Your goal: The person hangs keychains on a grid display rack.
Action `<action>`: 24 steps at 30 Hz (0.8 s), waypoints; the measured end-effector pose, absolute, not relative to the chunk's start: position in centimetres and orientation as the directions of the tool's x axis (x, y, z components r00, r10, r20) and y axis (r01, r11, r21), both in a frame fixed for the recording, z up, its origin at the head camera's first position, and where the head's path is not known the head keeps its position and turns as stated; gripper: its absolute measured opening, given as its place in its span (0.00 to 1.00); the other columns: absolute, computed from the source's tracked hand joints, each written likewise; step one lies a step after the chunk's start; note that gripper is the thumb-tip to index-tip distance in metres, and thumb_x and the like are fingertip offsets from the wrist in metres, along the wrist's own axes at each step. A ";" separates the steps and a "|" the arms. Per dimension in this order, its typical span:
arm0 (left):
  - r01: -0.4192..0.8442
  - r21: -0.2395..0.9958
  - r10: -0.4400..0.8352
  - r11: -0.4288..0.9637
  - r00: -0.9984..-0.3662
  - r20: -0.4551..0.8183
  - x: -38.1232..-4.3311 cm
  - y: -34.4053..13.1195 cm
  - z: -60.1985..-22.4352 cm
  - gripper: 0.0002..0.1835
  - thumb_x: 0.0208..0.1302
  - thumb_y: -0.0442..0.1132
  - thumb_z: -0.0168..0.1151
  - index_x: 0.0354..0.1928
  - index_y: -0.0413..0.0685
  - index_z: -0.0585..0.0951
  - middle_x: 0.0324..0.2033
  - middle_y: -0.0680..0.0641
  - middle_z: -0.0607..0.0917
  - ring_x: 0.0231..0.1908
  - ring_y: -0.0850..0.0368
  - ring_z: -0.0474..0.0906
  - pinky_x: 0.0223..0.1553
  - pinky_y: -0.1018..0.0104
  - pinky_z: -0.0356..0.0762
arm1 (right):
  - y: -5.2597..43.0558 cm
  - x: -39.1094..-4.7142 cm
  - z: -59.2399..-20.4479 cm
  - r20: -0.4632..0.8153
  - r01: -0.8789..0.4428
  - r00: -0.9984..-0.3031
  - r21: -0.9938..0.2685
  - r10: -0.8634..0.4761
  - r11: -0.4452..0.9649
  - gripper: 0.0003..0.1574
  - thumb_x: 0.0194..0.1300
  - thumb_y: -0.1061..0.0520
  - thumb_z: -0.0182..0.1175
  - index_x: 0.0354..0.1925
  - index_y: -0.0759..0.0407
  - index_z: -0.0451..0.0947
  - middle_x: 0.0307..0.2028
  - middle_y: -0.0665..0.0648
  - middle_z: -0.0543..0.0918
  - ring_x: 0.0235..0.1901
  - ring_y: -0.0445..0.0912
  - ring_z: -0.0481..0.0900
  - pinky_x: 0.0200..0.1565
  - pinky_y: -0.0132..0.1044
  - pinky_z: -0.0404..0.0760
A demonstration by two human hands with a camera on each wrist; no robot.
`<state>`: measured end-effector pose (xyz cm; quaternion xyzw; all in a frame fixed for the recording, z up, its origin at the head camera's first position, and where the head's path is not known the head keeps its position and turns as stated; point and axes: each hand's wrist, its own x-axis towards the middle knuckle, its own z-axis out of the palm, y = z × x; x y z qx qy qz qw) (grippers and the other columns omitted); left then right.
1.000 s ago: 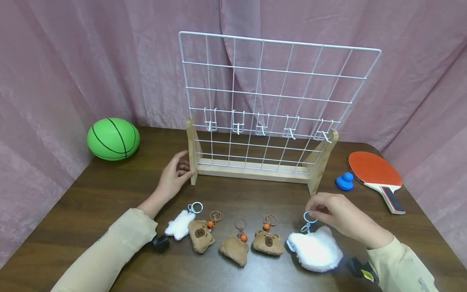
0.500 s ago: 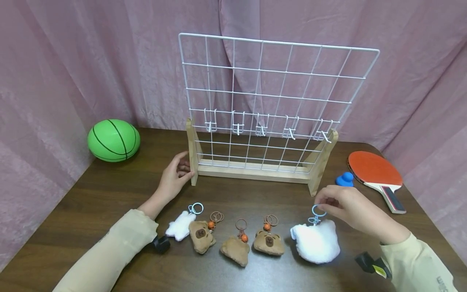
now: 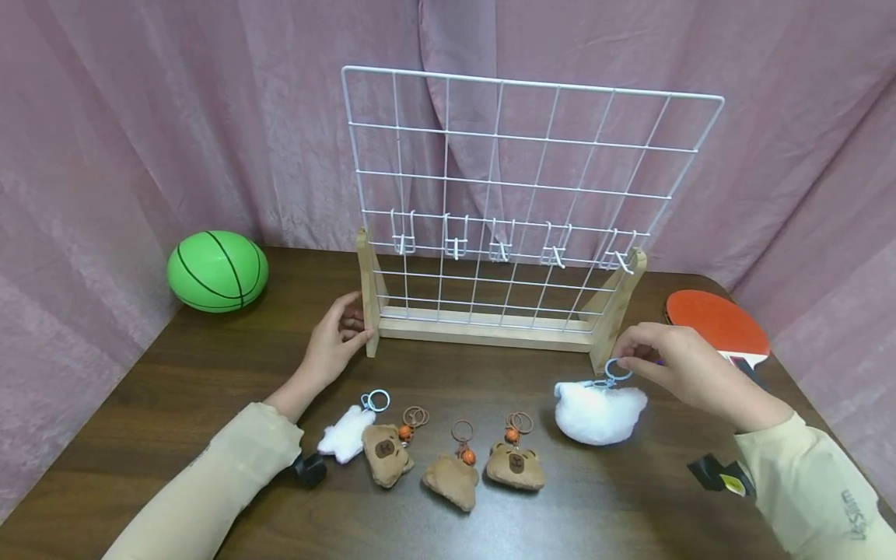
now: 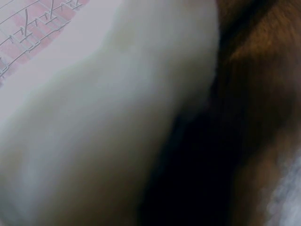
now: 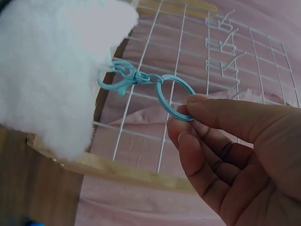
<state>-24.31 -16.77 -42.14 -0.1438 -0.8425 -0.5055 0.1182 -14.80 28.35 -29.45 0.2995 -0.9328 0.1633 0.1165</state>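
My right hand (image 3: 675,365) pinches the blue ring (image 5: 175,98) of a white plush keychain (image 3: 600,414) between thumb and fingertips. The white plush hangs from a blue clasp (image 5: 123,77), in front of the right end of a white wire grid rack (image 3: 483,327). My left hand (image 3: 334,338) holds the rack's left wooden upright (image 3: 369,303); some of its fingers are partly hidden. Several white hooks (image 3: 500,250) hang in a row on the grid. On the table lie a small white plush keychain (image 3: 346,434) and brown plush keychains (image 3: 387,455), (image 3: 451,480), (image 3: 515,467).
A green ball (image 3: 218,271) sits at the table's back left. An orange table tennis paddle (image 3: 717,320) lies to the right, partly behind my right hand. Pink curtains (image 3: 210,117) surround the wooden table (image 3: 280,521). A sleeve fills most of the left wrist view.
My right hand has lifted the white plush keychain by its ring and carried it up and away from me, toward the rack. The left hand stays at the wooden upright.
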 end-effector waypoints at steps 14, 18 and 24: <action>0.354 0.819 0.122 0.452 -0.934 0.336 -24.2 -16.7 -41.9 0.34 0.61 0.28 0.63 0.68 0.37 0.61 0.47 0.32 0.78 0.45 0.42 0.78 0.42 0.78 0.79 | 29.3 -16.1 -27.7 0.374 -0.547 -0.804 -0.161 -0.462 0.821 0.15 0.48 0.65 0.73 0.30 0.47 0.80 0.25 0.39 0.80 0.27 0.28 0.71 0.30 0.21 0.73; 0.348 0.824 0.126 0.447 -0.936 0.327 -24.1 -16.7 -41.8 0.35 0.61 0.28 0.63 0.68 0.36 0.61 0.48 0.31 0.77 0.46 0.40 0.78 0.42 0.76 0.79 | 29.3 -16.3 -27.2 0.399 -0.537 -0.800 -0.144 -0.448 0.831 0.14 0.48 0.64 0.73 0.32 0.48 0.81 0.27 0.41 0.82 0.27 0.27 0.73 0.30 0.21 0.73; 0.347 0.831 0.127 0.434 -0.937 0.324 -24.2 -16.7 -41.8 0.35 0.61 0.29 0.63 0.68 0.37 0.61 0.48 0.31 0.78 0.46 0.41 0.78 0.42 0.79 0.78 | 29.3 -16.6 -26.6 0.432 -0.532 -0.799 -0.181 -0.419 0.827 0.14 0.51 0.67 0.71 0.34 0.51 0.81 0.28 0.44 0.83 0.29 0.25 0.72 0.32 0.17 0.72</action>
